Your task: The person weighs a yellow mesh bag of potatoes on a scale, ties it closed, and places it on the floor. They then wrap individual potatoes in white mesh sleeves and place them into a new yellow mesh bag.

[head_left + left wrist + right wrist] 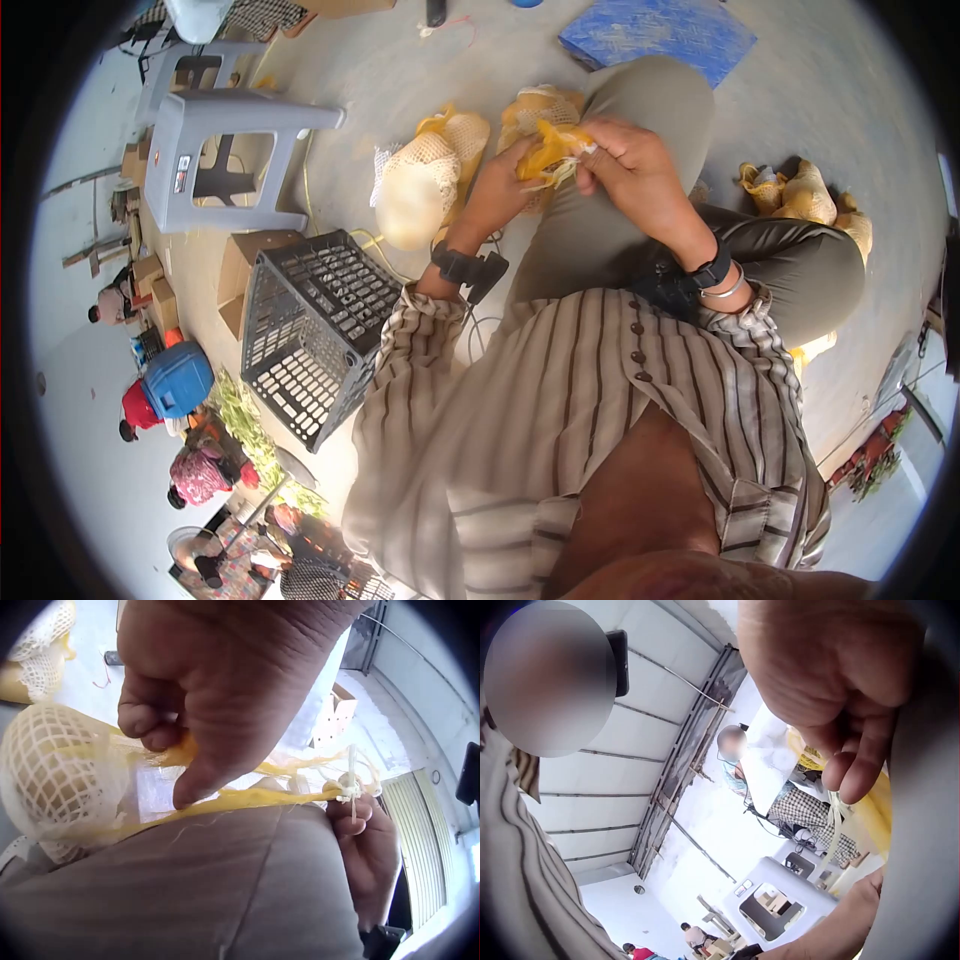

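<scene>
My left hand [497,187] pinches the yellow net bag [550,152] between thumb and fingers, over my bent leg. At the bag's gathered end, my right hand [640,178] grips it beside a knot of pale string [351,787]. In the left wrist view the stretched yellow netting runs between both hands. A round, pale yellow item in a white foam net [60,772] bulges at its other end, and a clear, shiny piece shows near my left thumb. The right wrist view shows my right fingers [855,769] curled, with yellow net and pale strands beside them.
More yellow bags of foam-netted items [425,170] lie on the floor ahead, others [800,195] to the right. A black plastic crate [310,330] stands tilted at my left, near a grey stool [225,160]. A blue board [660,38] lies ahead. Several people sit farther left.
</scene>
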`<state>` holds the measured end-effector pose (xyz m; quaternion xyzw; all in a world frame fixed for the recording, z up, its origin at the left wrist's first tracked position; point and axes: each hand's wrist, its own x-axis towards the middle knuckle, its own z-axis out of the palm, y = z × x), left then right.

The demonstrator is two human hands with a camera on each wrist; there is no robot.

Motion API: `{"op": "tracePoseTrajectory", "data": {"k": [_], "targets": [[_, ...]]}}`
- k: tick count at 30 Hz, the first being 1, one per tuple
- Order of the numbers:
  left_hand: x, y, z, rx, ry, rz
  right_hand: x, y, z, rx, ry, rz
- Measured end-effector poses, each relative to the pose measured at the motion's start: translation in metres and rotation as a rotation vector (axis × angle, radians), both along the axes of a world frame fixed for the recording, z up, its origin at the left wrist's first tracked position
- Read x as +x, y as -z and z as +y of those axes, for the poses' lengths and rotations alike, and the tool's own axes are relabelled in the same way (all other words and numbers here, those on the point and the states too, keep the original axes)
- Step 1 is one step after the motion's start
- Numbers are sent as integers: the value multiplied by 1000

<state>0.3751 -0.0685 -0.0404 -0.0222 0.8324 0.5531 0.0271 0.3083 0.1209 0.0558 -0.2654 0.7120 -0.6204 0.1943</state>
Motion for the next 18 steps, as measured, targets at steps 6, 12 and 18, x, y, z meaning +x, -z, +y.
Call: {"op": "tracePoseTrajectory", "data": {"k": [6,12,18], "targets": [[-6,-3,1,4,140,-121,-1,-1,-1,-44,-24,-37],[-15,17,-3,342,-132,-111,-8,-5,11,-177,-55,-214],[-48,-15,-16,546,-457,-206,-41,-15,74,-518,87,-585]]}}
